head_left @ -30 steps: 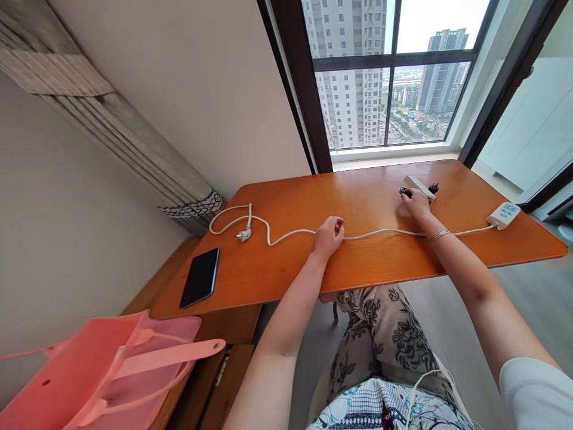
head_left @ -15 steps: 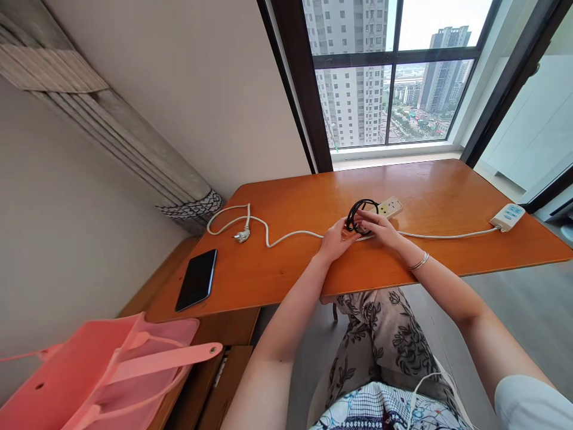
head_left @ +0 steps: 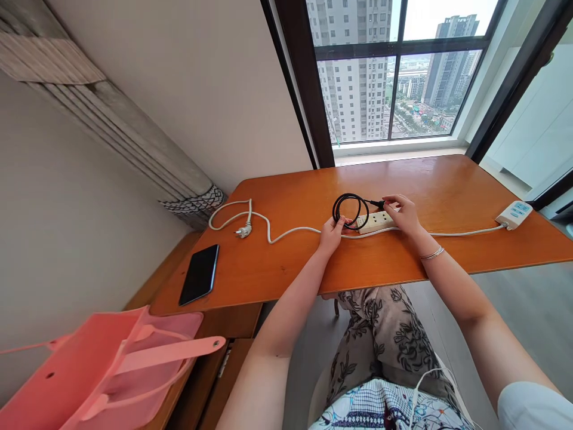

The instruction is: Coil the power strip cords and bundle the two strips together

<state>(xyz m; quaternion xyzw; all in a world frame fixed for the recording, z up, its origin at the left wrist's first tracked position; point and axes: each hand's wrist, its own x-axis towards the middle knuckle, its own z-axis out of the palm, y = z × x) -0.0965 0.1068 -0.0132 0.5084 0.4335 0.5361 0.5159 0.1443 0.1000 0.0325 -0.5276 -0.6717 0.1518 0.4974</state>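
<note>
A coiled black cable (head_left: 335, 207) is held up over the wooden table by my left hand (head_left: 332, 234), whose fingers close on the lower edge of the loops. My right hand (head_left: 404, 215) pinches the black plug (head_left: 378, 204) at the cable's end, to the right of the coil. Beneath and behind the cable lies a cream power strip (head_left: 375, 222), partly covered by the loops and my right fingers. A white cord (head_left: 299, 229) runs along the table past both hands.
On the table (head_left: 277, 269) lie a black phone (head_left: 199, 274) at left, a white plug (head_left: 244, 230) and a white socket block (head_left: 514, 214) at right. A pink bag (head_left: 85, 370) stands at lower left. A window is behind the table.
My right hand has moved right, drawing the black plug out from the coil. The loops now hang wider and more open from my left hand. The view has shifted slightly.
</note>
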